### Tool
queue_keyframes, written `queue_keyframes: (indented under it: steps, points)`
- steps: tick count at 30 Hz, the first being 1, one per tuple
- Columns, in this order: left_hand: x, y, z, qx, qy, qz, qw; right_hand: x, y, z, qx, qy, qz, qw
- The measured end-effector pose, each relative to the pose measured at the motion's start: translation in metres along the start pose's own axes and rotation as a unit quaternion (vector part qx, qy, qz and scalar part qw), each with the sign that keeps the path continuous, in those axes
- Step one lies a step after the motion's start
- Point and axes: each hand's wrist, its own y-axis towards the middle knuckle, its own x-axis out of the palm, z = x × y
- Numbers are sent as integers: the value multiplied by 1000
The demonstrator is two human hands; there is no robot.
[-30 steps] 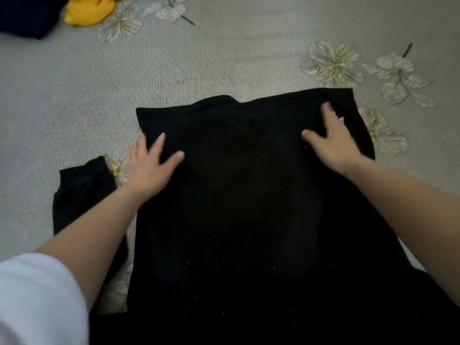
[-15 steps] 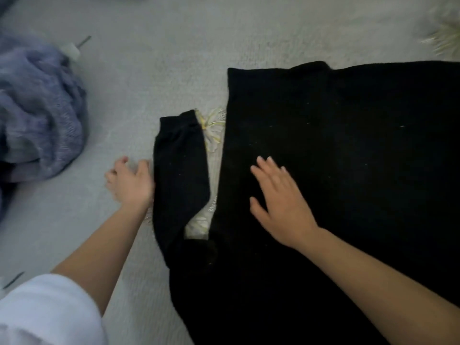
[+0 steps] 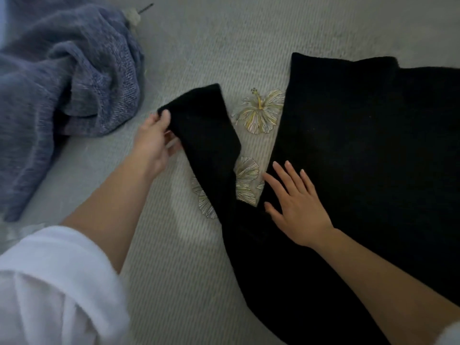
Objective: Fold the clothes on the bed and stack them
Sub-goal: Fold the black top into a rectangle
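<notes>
Pinching the cuff end of the black sleeve [image 3: 206, 135], the left hand [image 3: 155, 143] holds it at the sleeve's outer edge. The right hand [image 3: 296, 207] lies flat with fingers spread, pressing the body of the black garment [image 3: 368, 158] near the armpit. That garment lies spread on the pale floral bedspread [image 3: 211, 46]. A crumpled blue-grey knit [image 3: 62, 83] sits well apart to the left, beyond the white sleeve [image 3: 54, 287].

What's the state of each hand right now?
Left hand: gripping the black sleeve at its end.
Right hand: open, fingers flat on the black sweater.
</notes>
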Motion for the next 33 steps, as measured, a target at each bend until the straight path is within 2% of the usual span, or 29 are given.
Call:
queue_keyframes:
  steps: [4,6,7,9,10,11,12,13,15,16,18,20,22,24,25,26,27,29,33]
  points:
    - [-86,4,-18,-121,-62,154,979,-3,-1,-1,0,22,5,1000]
    - [-108,8,-31,-157,3,189,969,-3,-1,-1,1,25,4,1000]
    - [-110,9,-36,-145,80,229,959,-3,0,-2,1,26,4,1000]
    - [-99,5,-36,-24,253,349,902,-3,0,-3,2,28,5,1000]
    - [-87,1,-34,45,291,353,888,-3,1,-4,3,27,7,1000]
    - [-73,-2,-32,80,303,323,893,-2,1,-4,3,26,10,1000]
    - [-61,-2,-33,72,313,282,904,-2,1,-5,3,22,13,1000]
    - [-49,-2,-34,27,334,243,910,-1,1,-5,3,19,14,1000]
    - [-32,0,-35,-72,395,191,896,-1,1,-7,9,23,12,1000]
    - [-27,0,-36,-93,421,181,884,-1,1,-9,18,30,10,999]
    - [-23,0,-37,-89,457,185,865,-4,4,-18,47,49,9,998]
    - [-33,-1,-40,-44,471,201,858,-10,7,-34,82,81,22,993]
    - [-54,-3,-37,33,399,216,891,-14,7,-56,82,125,64,987]
    - [-81,-7,-22,38,173,210,962,-17,6,-77,48,168,72,982]
    - [-95,-11,-12,7,25,195,981,-16,5,-86,32,178,55,982]
    - [-111,-13,-6,-13,-94,182,979,-12,3,-94,23,172,33,984]
    - [-127,-15,-2,-18,-163,176,971,-8,1,-99,20,151,13,988]
    - [-149,-22,-3,-23,-161,164,973,0,-1,-107,8,101,10,995]
    - [-127,-29,-31,10,2,96,995,11,-1,-127,-113,26,36,993]
